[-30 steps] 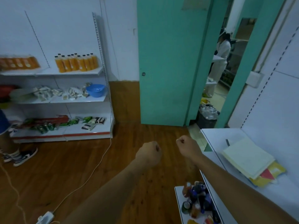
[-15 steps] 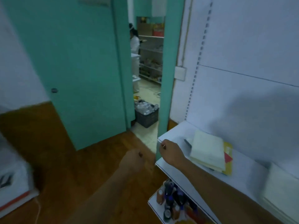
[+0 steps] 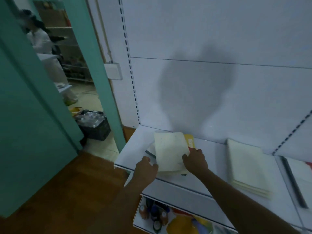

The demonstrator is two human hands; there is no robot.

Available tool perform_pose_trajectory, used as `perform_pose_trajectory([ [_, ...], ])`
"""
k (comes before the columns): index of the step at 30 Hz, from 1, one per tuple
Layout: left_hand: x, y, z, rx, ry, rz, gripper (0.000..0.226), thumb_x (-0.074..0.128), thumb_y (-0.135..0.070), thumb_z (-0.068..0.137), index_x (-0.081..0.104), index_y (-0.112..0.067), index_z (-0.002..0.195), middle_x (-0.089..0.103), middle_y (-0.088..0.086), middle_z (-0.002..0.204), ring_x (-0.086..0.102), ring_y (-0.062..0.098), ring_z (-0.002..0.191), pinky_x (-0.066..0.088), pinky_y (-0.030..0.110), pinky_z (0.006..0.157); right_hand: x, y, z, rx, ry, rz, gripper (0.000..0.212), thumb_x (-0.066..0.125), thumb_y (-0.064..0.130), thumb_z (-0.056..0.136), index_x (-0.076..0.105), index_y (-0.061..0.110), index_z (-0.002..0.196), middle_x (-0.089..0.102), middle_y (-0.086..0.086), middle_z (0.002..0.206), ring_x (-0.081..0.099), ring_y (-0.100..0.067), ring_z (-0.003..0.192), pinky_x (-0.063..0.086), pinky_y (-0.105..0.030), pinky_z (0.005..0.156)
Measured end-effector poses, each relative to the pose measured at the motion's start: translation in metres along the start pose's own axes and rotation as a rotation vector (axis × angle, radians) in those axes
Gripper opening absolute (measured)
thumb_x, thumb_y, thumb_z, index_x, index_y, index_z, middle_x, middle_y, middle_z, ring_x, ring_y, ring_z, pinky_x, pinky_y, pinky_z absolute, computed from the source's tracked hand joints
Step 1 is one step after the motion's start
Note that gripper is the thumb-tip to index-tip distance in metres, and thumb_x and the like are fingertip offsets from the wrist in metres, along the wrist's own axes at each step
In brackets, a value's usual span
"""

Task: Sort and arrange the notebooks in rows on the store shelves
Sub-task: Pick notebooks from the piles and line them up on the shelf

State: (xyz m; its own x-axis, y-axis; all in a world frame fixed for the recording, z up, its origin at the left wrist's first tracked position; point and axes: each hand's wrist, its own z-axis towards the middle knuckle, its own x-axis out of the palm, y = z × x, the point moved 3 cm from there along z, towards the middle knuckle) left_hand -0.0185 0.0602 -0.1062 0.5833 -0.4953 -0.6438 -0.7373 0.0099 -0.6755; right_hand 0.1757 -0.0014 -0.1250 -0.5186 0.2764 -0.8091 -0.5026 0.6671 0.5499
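Nearest to us, below the shelf edge, we see a lower shelf [image 3: 177,196] crowded with small bottles [image 3: 152,212] and some yellow packaging [image 3: 183,224]. Above it our two forearms reach onto the white shelf [image 3: 133,149]. Our left hand [image 3: 146,169] lies at the near left corner of a stack of notebooks [image 3: 170,149], fingers curled at its edge; whether they actually pinch the cover we cannot tell through the blur. Our right hand [image 3: 195,162] grips the stack's near right side, fingers bent over the pale top cover. Under that cream cover a yellow notebook [image 3: 190,141] sticks out on the right, and a dark edge shows on the left. The stack lies flat, near the shelf's left end, close to the back panel.

To the right, well apart from it, a second stack of pale notebooks [image 3: 248,168] lies flat on the same shelf, and further right a dark strip [image 3: 293,183] crosses the next shelf section.

Beyond, the white back panel [image 3: 219,31] carries our shadow. Left of it stands a teal door [image 3: 25,115], with a dark crate [image 3: 96,127] on the floor in the doorway and a person in white [image 3: 45,48] in the room behind.
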Motion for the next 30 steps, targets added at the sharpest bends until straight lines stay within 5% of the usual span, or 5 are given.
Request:
perform_pose_trajectory([
  [6, 0.021, 0.003, 0.031, -0.167, 0.179, -0.293, 0.018, 0.055, -0.025, 0.094, 0.057, -0.007, 0.095, 0.058, 0.018, 0.1, 0.06, 0.028, 0.086, 0.051, 0.028, 0.064, 0.017, -0.001, 0.009, 0.104, -0.054, 0.023, 0.053, 0.05, 0.037, 0.09, 0.04, 0.013, 0.135, 0.045, -0.011, 0.125, 0.048, -0.029, 0.115, 0.045, -0.044, 0.093],
  [9, 0.028, 0.001, 0.036, -0.216, 0.254, -0.411, 0.039, 0.056, -0.03, 0.095, 0.05, -0.001, 0.121, 0.056, 0.02, 0.114, 0.062, 0.035, 0.101, 0.058, 0.029, 0.057, 0.021, -0.001, 0.008, 0.159, -0.079, 0.086, 0.054, 0.052, 0.037, 0.089, 0.037, 0.016, 0.137, 0.046, -0.01, 0.129, 0.047, -0.029, 0.118, 0.043, -0.044, 0.097],
  [17, 0.005, -0.01, 0.052, -0.103, 0.362, -0.404, 0.047, 0.053, -0.037, 0.096, 0.051, -0.003, 0.128, 0.064, 0.019, 0.103, 0.067, 0.03, 0.079, 0.06, 0.035, 0.062, 0.028, 0.006, 0.005, 0.244, -0.056, 0.053, 0.058, 0.04, 0.046, 0.094, 0.04, 0.004, 0.134, 0.05, -0.013, 0.134, 0.051, -0.029, 0.12, 0.042, -0.038, 0.099],
  [20, -0.006, -0.019, 0.056, 0.014, 0.376, -0.433, 0.042, 0.053, -0.032, 0.097, 0.051, -0.006, 0.13, 0.062, 0.016, 0.111, 0.064, 0.03, 0.094, 0.06, 0.045, 0.075, 0.018, 0.012, 0.003, 0.281, -0.093, 0.127, 0.053, 0.038, 0.043, 0.097, 0.043, 0.001, 0.129, 0.052, -0.017, 0.129, 0.053, -0.032, 0.116, 0.042, -0.036, 0.094],
  [30, -0.004, -0.063, 0.027, 0.273, 0.539, -0.552, 0.027, 0.048, -0.03, 0.099, 0.048, -0.018, 0.123, 0.064, 0.009, 0.105, 0.069, 0.025, 0.077, 0.059, 0.033, 0.058, -0.033, 0.005, -0.024, 0.311, -0.257, 0.477, 0.058, 0.04, 0.051, 0.095, 0.041, 0.008, 0.133, 0.054, -0.01, 0.124, 0.053, -0.022, 0.101, 0.044, -0.034, 0.082],
])
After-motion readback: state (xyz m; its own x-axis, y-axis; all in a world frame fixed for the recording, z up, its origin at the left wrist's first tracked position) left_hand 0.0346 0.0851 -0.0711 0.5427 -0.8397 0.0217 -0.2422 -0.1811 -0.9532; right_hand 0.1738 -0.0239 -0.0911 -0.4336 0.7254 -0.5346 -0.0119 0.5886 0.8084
